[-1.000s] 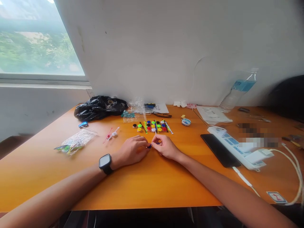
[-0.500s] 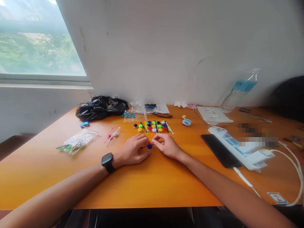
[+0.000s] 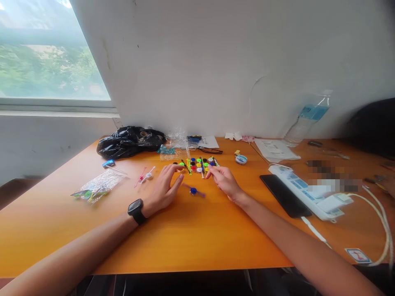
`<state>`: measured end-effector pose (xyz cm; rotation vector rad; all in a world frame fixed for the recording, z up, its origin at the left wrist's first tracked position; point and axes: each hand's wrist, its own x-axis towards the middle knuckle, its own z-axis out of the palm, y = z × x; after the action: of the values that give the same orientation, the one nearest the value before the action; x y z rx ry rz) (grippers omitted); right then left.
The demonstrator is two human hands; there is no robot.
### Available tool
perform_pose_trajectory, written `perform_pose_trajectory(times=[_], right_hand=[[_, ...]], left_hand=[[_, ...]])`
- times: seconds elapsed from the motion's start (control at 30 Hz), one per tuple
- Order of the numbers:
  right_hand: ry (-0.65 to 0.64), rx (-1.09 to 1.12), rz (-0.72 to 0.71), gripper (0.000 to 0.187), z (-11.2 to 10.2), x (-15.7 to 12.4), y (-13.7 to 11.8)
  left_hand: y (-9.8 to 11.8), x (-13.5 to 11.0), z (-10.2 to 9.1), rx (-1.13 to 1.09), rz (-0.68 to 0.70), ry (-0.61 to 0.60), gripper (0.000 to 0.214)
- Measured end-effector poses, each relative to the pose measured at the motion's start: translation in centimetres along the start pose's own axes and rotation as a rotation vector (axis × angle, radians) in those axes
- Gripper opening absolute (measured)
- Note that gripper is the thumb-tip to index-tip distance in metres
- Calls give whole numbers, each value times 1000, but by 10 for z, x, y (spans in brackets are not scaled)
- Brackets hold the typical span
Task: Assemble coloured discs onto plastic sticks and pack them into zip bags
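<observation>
Blue spinner (image 3: pixel 193 191) aslant, right end nearer

The wooden table (image 3: pixel 185 242) directly supports: blue spinner (image 3: pixel 193 191), coloured discs (image 3: pixel 193 168), black plastic bag (image 3: pixel 129 142), clear packet (image 3: pixel 100 183), power strip (image 3: pixel 298 185), black phone (image 3: pixel 284 196)

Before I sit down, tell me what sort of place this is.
Likely an indoor desk area, home or office unclear: a wooden table against a white wall, a power strip on it, and a window at the left.
</observation>
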<state>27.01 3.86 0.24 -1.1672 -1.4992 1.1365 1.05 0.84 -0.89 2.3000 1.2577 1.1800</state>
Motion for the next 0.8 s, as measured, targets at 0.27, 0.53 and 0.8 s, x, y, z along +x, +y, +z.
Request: perform_pose_trajectory(times=[0.27,0.53,0.8], right_hand=[[31,-48,-171,53,2,0,1],[-52,-115,-347,65,5,-1,2],[-86,-39,-326,64,4,-2,1]], left_hand=[[-31,10,-6,136,5,-101,40],[-38,16,-8,229,103,-187,40],[-35,15,-9,216,37,-139,27]])
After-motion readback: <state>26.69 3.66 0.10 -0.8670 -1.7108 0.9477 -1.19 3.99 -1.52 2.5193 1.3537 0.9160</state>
